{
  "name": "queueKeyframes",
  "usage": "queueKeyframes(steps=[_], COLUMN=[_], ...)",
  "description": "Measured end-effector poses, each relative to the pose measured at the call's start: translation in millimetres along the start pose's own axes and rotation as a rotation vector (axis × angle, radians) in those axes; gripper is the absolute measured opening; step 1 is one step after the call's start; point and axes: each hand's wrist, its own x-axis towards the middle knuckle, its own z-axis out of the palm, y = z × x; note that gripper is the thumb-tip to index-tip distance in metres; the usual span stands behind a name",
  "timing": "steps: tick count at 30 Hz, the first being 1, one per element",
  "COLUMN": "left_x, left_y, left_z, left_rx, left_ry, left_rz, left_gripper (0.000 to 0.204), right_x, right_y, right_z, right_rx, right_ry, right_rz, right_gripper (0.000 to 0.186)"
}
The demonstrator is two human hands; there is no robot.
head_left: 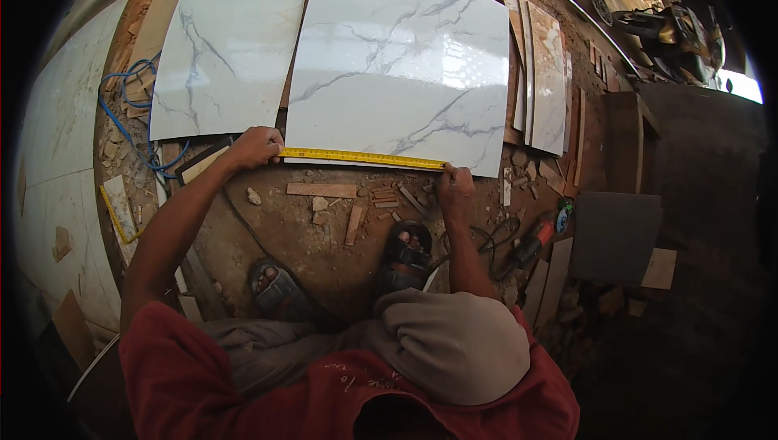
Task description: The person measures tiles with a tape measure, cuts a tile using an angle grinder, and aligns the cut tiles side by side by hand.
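Note:
A yellow tape measure (361,156) is stretched along the near edge of a large white tile with grey veins (381,59). At the tile's near left corner, my left hand (258,148) is closed on one end of the tape. My right hand (456,181) pinches the other end, a little short of the tile's near right corner. Left of it lies a second white veined tile (219,43), with a narrow gap between the two. Bright glare covers part of the larger tile's right side.
An angle grinder (539,237) with a red body lies to the right, its cord near my right forearm. Broken tile strips (322,190) litter the dirt by my sandals. Cut tiles (545,75) lean at the right; a blue hose (121,120) curls at the left. A motorcycle (681,39) stands far right.

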Motion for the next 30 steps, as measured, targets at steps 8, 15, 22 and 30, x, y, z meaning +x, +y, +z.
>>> queueKeyframes(steps=[8,15,22,30], left_x=[3.8,-1.1,11.9,84.4], left_y=[8.6,11.2,27.0,98.7], left_z=[-8.0,-10.0,-17.6,-145.6], left_rx=[0.002,-0.003,-0.018,0.124], left_ry=[0.029,-0.008,-0.028,0.240], left_rz=[0.026,-0.007,-0.065,0.059], left_gripper=[0.023,0.024,0.025,0.025], right_x=[3.9,-0.2,61.5,229.6], right_y=[1.0,-1.1,20.8,11.2], right_z=[0.3,-1.9,11.3,27.8], right_rx=[0.040,0.053,0.062,0.117], right_ry=[0.027,0.022,0.071,0.049], right_rz=[-0.020,-0.007,-0.095,-0.163], right_gripper=[0.003,0.003,0.006,0.009])
